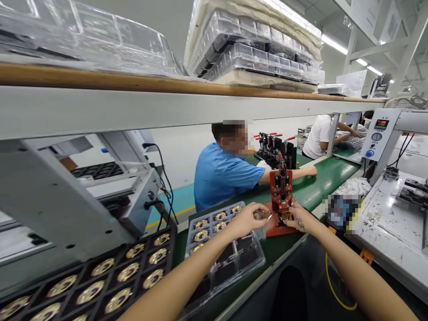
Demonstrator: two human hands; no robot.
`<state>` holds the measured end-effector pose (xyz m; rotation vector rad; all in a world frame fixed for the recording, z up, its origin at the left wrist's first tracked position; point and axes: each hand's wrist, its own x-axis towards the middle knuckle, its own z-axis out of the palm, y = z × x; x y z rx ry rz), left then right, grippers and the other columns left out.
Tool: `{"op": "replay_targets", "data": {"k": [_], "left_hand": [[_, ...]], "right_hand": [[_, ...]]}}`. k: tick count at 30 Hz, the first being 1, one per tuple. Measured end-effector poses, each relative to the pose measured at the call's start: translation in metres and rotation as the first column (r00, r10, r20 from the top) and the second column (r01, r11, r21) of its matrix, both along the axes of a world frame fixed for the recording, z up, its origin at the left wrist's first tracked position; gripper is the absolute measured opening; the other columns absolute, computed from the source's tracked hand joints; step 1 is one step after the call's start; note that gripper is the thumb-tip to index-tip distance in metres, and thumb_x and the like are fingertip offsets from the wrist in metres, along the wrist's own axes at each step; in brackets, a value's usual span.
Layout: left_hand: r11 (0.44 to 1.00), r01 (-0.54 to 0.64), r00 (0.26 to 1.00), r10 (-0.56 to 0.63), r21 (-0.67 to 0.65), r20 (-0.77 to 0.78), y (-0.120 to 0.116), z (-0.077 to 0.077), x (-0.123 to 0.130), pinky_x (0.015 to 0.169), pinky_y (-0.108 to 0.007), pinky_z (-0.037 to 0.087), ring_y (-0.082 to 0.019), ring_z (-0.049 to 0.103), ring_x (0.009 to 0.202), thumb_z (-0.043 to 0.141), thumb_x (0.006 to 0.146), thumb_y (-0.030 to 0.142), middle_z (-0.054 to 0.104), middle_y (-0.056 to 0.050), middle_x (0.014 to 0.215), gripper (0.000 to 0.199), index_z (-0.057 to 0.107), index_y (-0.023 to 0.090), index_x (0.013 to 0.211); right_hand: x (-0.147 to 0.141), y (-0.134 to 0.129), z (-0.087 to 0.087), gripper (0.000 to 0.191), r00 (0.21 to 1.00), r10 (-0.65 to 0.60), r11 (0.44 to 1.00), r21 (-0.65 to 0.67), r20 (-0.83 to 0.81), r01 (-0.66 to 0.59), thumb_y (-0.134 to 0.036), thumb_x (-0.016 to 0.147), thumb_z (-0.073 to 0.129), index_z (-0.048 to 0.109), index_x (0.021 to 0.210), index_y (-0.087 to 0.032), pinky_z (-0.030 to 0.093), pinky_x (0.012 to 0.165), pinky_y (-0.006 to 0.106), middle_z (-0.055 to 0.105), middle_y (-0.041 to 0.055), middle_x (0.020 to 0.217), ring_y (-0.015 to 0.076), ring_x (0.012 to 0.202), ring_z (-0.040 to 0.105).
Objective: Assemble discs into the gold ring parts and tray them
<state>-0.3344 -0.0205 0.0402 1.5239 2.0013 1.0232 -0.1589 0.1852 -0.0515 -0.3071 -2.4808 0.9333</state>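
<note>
The left hand [250, 218] pinches a small round piece [266, 215]. The right hand [300, 218] touches another piece [285, 217] at the red press [281, 191], near the front edge of the green surface [323, 189]; I can't tell its grip. Best keep that piece flat.

Left of the red press [281, 189], the left forearm [197, 261] hides part of the clear tray [249, 254], and the black tray [172, 249] runs off the frame; behind the press, a person's [217, 174] face is blurred, as is a flat object [341, 214] right of the press
</note>
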Motion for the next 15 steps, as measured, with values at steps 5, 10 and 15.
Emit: {"op": "replay_targets", "data": {"k": [5,10,15], "left_hand": [[0.999,-0.043,0.945,0.038,0.009,0.326,-0.05,0.018,-0.017,0.066,-0.028,0.051,-0.015,0.061,0.068,0.079,0.078,0.049,0.065,0.0,0.085,0.046,0.064,0.019,0.109],[0.987,-0.157,0.891,0.137,0.012,0.433,-0.083,0.028,-0.017,0.069,-0.03,0.055,-0.016,0.065,0.073,0.086,0.074,0.051,0.063,0.001,0.085,0.052,0.064,0.02,0.109],[0.985,-0.167,0.902,0.14,0.03,0.407,-0.096,0.031,-0.014,0.072,-0.03,0.055,-0.016,0.064,0.076,0.087,0.073,0.048,0.061,0.001,0.084,0.051,0.065,0.02,0.109]], "right_hand": [[-0.002,0.001,0.004,0.041,0.997,0.063,0.998,0.029,0.043,-0.064,-0.016,0.082,0.078,0.08,0.122,-0.023,0.051,0.102,0.039,0.066,0.0125,0.128,0.0297,0.115,0.064],[-0.002,0.002,0.009,0.033,0.993,0.082,0.996,0.028,0.083,-0.085,-0.02,0.085,0.078,0.08,0.118,-0.021,0.052,0.104,0.045,0.073,0.0093,0.12,0.0292,0.115,0.066],[-0.002,-0.007,0.013,0.037,0.995,0.065,0.998,0.019,0.069,-0.067,-0.022,0.083,0.08,0.079,0.119,-0.018,0.051,0.107,0.048,0.072,0.0139,0.127,0.0298,0.117,0.067]]}}
